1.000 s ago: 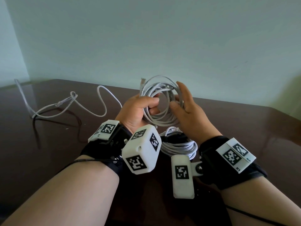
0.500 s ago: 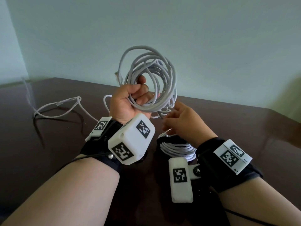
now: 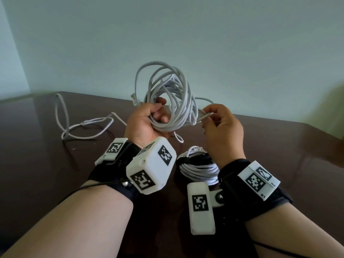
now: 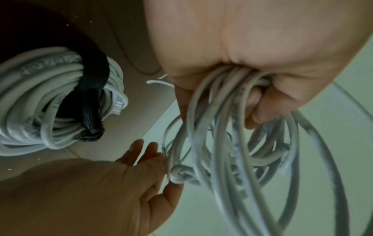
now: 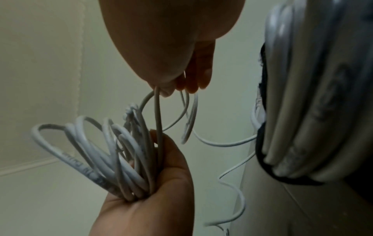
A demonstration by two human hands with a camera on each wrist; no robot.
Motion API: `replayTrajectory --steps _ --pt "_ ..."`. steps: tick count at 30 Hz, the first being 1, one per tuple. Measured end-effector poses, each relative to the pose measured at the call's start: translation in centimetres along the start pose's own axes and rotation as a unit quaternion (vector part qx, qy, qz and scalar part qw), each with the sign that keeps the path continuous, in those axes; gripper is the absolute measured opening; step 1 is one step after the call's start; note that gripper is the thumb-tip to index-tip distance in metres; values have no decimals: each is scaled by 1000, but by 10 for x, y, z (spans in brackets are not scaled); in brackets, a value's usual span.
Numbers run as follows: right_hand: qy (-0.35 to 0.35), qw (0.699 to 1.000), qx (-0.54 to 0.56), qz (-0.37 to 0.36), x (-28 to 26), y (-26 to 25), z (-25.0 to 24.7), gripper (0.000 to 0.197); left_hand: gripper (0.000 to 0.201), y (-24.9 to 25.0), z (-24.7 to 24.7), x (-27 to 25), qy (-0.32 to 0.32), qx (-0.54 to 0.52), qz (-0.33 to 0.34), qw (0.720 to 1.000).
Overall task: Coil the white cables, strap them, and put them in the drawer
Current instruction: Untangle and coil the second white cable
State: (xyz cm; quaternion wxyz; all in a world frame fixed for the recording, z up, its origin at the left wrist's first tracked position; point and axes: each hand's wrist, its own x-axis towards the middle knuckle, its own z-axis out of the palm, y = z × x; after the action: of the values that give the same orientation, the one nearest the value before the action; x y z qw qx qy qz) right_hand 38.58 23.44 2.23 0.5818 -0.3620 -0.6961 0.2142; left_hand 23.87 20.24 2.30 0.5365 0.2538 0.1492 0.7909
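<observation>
My left hand [image 3: 149, 120] grips the bottom of a loose coil of white cable [image 3: 167, 86], held upright above the dark table [image 3: 55, 183]; the same coil [image 4: 232, 143] fans out from my fist in the left wrist view. My right hand [image 3: 219, 123] pinches a strand of that coil [image 5: 157, 111] at its right side. A second white coil [image 3: 197, 168], bound with a black strap [image 4: 95, 79], lies on the table between my wrists. The coil's tail [image 3: 83, 125] trails in loops over the table to the left. No drawer is in view.
A pale green wall [image 3: 204, 43] rises behind the table's far edge. Wrist-camera housings with black-and-white markers [image 3: 150, 168] sit on both wrists. Bare tabletop extends to the right [image 3: 288, 146] and left front.
The left hand lifted the coil upright from low over the table. The right hand left the coil's side and now pinches a strand on its right. The tail shifted on the table.
</observation>
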Motion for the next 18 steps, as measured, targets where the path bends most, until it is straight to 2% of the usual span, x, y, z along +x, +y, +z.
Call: replayTrajectory --steps 2,5,8,10,13,15,18 --pt "-5 1000 -2 1 -1 -1 -1 28 22 2 -4 3 4 16 -8 1000" --pt "-47 993 79 71 -1 -5 -1 34 11 7 -11 5 -15 73 -35 997" --pt "-69 968 195 144 -2 -8 0 18 7 9 -12 1 -35 95 -73 992" --pt "-48 963 207 164 0 -8 -1 7 11 9 -10 -2 -49 94 -80 991" --pt "-6 947 240 211 5 0 -5 26 23 5 -5 -6 -62 135 -72 986" --pt "17 931 278 235 8 2 -7 32 27 1 0 -7 -54 133 -68 987" --pt "39 910 320 261 11 -1 -8 19 31 -1 1 -5 -57 87 -54 993"
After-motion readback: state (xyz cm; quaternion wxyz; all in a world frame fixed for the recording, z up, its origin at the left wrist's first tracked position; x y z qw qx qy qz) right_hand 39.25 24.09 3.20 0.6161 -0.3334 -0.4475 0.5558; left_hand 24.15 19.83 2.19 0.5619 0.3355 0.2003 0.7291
